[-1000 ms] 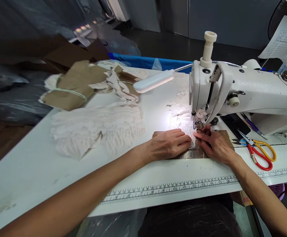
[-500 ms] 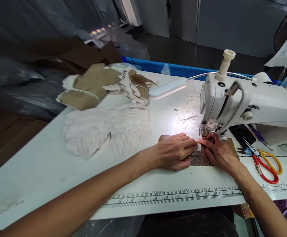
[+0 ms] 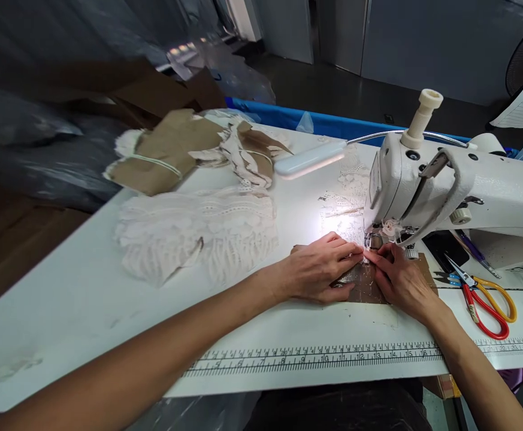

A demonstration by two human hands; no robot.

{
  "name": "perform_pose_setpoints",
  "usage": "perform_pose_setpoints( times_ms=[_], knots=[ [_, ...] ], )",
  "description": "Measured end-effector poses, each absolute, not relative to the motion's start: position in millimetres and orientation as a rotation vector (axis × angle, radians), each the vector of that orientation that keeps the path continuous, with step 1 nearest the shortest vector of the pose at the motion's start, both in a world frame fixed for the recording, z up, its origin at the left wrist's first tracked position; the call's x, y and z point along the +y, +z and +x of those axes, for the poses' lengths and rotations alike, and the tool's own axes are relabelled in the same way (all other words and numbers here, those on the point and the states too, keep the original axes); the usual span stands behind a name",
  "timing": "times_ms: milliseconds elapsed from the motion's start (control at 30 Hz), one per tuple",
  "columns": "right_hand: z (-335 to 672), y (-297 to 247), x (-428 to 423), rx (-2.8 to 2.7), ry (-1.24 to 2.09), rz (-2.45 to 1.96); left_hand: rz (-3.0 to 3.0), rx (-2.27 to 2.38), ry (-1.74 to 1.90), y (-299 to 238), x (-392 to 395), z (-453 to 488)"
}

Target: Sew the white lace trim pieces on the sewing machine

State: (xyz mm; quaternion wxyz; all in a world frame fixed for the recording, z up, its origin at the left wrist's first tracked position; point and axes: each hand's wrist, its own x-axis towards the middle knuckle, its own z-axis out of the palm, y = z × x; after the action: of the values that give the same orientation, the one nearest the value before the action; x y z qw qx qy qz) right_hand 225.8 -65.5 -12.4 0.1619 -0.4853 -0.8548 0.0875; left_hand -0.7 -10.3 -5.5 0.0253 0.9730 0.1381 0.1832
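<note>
At the sewing machine's [image 3: 389,173] presser foot, a strip of white lace [image 3: 339,224] lies under the lamp light. My left hand [image 3: 326,269] rests beside the foot on its left. Its fingers are closed and press the near end of the lace at their tips. From the right, my right hand [image 3: 400,278] pinches the same end, thumb and forefinger almost touching the left fingertips. A brown plate [image 3: 364,287] lies beneath both hands. The exact grip under the fingers is partly hidden.
Red-and-yellow-handled scissors [image 3: 486,299] and a dark phone [image 3: 445,248] lie at the right. A pile of white lace [image 3: 198,233] and tied bundles [image 3: 166,152] occupy the left of the table. A lamp [image 3: 310,160] reaches over the middle. A ruler strip [image 3: 324,359] runs along the front edge.
The lace end that showed below my fingertips is now shorter, drawn away toward the presser foot. Both hands have moved slightly forward with it. The view has shifted a little.
</note>
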Motion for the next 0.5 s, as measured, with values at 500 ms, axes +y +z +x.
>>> perform_pose_setpoints(
  times_ms=[500],
  knots=[
    [221.9, -12.9, -64.8, -2.426, 0.192, -1.368, 2.975, 0.574, 0.524, -3.6, -5.2, 1.2]
  ],
)
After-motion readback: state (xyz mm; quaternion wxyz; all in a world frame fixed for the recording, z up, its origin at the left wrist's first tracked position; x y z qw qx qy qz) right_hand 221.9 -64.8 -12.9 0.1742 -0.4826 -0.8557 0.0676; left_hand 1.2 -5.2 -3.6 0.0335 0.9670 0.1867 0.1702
